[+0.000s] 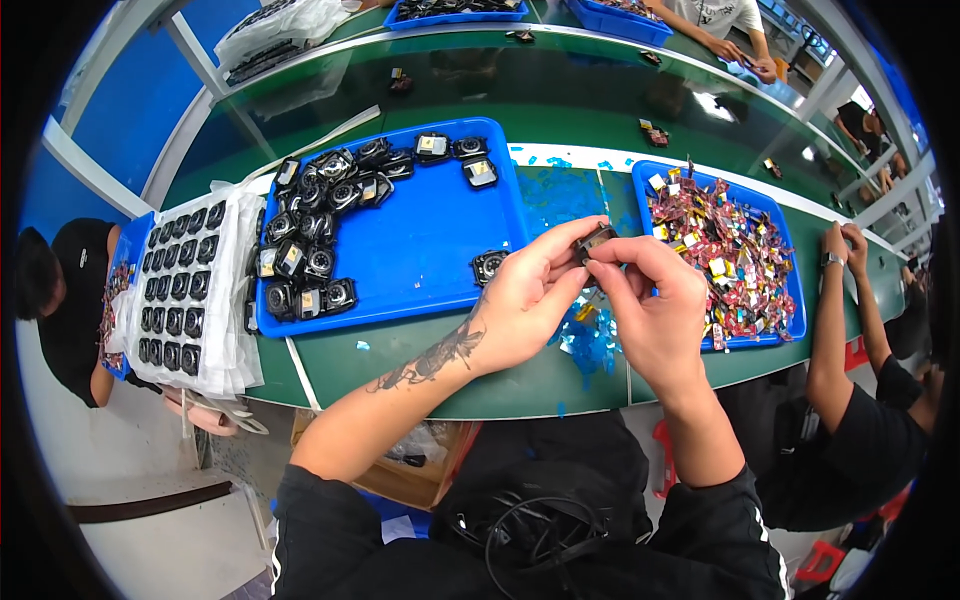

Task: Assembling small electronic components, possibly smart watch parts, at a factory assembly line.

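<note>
Your two hands meet above the worktop (450, 395), between two blue trays, with a small dark piece (596, 240) at their fingertips. Your left hand (535, 285) grasps the piece from the left side, fingers extended behind it and thumb in front. Your right hand (658, 295) pinches with thumb and forefinger at its near edge; the fingertips hide the exact contact. The piece is in the air, just above loose blue scraps (575, 195) scattered over the green surface.

To your left is the larger tray (395, 322), with black housings (340, 195) crowded along its left side and a few in its far right corner. One lone housing (489, 267) sits by the tray's right wall, just beside your left wrist. Farther left, a stack of white trays (222, 330) carries more black housings in rows.

To your right, the other tray (797, 290) is heaped with small reddish boards (715, 265), mixed with yellow and white bits. Behind both trays runs a glossy dark-green strip (520, 90), where a few small parts lie well apart. Co-workers sit at your left and right, and another works across from you.
</note>
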`<state>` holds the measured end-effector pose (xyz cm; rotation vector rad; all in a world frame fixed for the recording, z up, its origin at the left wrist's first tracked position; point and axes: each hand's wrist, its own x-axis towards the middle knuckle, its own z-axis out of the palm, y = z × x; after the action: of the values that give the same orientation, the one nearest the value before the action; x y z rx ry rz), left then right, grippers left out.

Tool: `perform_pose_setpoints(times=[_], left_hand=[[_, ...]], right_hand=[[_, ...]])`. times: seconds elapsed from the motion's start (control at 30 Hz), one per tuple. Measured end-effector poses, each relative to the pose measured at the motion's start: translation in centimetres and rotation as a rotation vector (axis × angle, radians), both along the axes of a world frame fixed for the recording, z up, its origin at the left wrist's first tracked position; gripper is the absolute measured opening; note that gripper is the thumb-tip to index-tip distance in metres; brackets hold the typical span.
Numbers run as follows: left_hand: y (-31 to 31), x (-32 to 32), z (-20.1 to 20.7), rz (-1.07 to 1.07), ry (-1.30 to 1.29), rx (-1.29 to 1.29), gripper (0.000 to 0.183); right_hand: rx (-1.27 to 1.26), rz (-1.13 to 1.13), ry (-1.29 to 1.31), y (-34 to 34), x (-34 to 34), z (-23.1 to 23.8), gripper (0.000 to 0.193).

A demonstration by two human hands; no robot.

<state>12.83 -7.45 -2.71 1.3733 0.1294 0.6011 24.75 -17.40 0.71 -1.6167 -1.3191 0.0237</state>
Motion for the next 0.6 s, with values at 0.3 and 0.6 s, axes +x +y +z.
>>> perform_pose_setpoints(times=[0.3, 0.6], left_hand=[[-0.07, -0.10, -0.12, 0.045, 0.001, 0.059, 0.045], [-0.06, -0.34, 0.49, -0.044, 0.075, 0.054, 0.047]], right_hand=[[-0.010, 0.013, -0.019, 0.06, 0.06, 0.00, 0.009], [-0.124, -0.074, -0.064, -0.60, 0.55, 0.55, 0.012]])
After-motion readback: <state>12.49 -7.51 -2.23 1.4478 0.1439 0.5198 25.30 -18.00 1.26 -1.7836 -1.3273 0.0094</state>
